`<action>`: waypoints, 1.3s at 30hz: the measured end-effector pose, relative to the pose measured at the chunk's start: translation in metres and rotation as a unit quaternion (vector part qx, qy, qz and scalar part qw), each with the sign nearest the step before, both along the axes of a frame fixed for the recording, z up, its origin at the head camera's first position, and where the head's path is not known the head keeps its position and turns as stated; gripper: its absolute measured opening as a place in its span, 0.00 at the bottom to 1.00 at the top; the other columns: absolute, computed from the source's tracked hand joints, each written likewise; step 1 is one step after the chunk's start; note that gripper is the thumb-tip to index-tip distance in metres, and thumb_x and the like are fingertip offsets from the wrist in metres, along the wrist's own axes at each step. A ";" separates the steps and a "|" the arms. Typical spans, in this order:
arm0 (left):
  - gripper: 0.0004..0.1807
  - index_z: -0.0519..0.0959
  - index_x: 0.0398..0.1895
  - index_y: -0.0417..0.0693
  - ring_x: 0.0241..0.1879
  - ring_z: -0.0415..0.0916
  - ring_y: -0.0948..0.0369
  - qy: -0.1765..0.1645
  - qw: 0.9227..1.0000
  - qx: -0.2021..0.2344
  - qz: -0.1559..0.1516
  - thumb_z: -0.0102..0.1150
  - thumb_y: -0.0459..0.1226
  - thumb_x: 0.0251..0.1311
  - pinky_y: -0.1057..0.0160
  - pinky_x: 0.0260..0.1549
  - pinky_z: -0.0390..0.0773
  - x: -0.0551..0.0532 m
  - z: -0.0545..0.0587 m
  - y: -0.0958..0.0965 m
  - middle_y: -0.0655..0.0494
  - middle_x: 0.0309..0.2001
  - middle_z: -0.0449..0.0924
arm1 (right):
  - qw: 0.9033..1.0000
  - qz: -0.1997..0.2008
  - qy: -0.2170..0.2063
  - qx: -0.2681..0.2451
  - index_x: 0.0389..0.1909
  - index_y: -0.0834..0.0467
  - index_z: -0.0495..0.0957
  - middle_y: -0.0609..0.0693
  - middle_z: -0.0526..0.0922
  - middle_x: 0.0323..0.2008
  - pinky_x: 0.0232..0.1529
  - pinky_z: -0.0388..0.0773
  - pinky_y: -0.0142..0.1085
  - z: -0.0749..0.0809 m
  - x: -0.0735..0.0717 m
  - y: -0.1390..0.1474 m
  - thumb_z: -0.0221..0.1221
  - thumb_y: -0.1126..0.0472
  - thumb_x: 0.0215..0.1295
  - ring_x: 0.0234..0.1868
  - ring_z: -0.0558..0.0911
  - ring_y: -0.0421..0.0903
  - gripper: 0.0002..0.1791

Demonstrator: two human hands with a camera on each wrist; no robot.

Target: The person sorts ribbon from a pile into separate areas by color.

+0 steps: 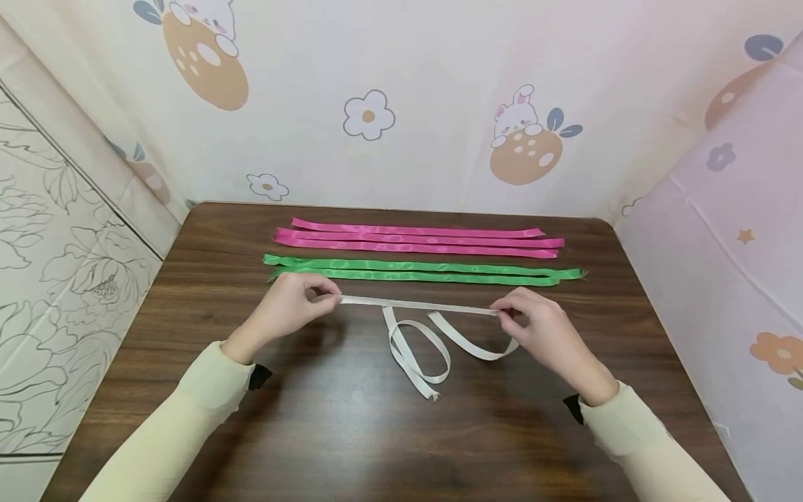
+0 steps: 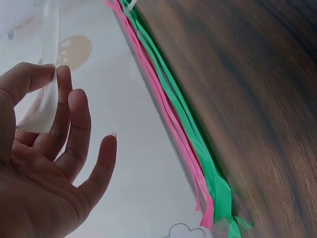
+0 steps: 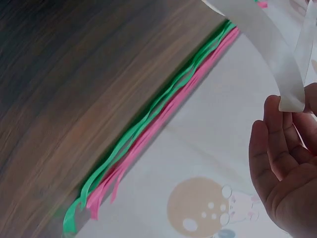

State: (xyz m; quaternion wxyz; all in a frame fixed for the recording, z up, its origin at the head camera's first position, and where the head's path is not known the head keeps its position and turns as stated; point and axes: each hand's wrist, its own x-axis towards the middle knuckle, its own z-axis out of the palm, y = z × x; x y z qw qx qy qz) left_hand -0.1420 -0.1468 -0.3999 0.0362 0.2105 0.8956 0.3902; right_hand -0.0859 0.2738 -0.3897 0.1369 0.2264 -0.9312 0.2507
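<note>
A white ribbon (image 1: 414, 304) runs nearly straight between both hands, a little above the table. My left hand (image 1: 293, 307) pinches its left end between thumb and index finger; in the left wrist view a short tail of the white ribbon (image 2: 44, 111) hangs past the fingertips. With thumb and fingertips, my right hand (image 1: 541, 326) pinches the ribbon farther along. From there a loose length curves back down to the left. Another white strip (image 1: 410, 369) lies looped between the hands; whether it joins the held ribbon cannot be told.
Beyond the hands, green ribbons (image 1: 414, 272) lie side by side across the brown wooden table (image 1: 351, 446). Several pink ribbons (image 1: 414, 240) lie parallel behind them, near the back edge. A printed curtain (image 1: 433, 139) hangs behind the table and along its right side.
</note>
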 end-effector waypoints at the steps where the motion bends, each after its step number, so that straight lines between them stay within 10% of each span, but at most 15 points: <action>1: 0.03 0.89 0.36 0.54 0.38 0.82 0.64 0.000 1.000 0.001 0.001 0.68 0.37 0.63 0.59 0.44 0.82 0.000 0.000 -0.002 0.62 0.34 0.88 | 1.000 -0.002 -0.001 0.000 0.37 0.53 0.87 0.42 0.85 0.34 0.37 0.71 0.15 0.001 -0.001 0.003 0.68 0.77 0.55 0.32 0.78 0.34 0.16; 27: 0.08 0.90 0.42 0.53 0.47 0.84 0.57 -0.040 0.995 -0.020 0.088 0.69 0.45 0.66 0.56 0.48 0.79 -0.031 -0.028 -0.044 0.54 0.43 0.91 | 0.987 -0.121 -0.102 0.000 0.44 0.56 0.88 0.53 0.88 0.43 0.37 0.69 0.15 -0.017 -0.029 0.079 0.66 0.64 0.68 0.37 0.71 0.19 0.07; 33: 0.11 0.90 0.42 0.50 0.50 0.85 0.52 -0.054 0.992 -0.027 0.111 0.69 0.46 0.65 0.51 0.50 0.81 -0.038 -0.037 -0.047 0.51 0.44 0.91 | 0.980 -0.146 -0.131 0.007 0.47 0.57 0.87 0.58 0.87 0.47 0.38 0.72 0.19 -0.026 -0.038 0.090 0.65 0.61 0.70 0.42 0.82 0.41 0.08; 39: 0.10 0.90 0.41 0.49 0.51 0.85 0.49 -0.041 0.991 -0.067 0.107 0.68 0.44 0.66 0.46 0.53 0.81 -0.040 -0.044 -0.047 0.49 0.44 0.91 | 0.973 -0.159 -0.164 0.020 0.49 0.59 0.86 0.61 0.86 0.51 0.48 0.82 0.54 -0.040 -0.042 0.097 0.61 0.60 0.74 0.51 0.84 0.61 0.10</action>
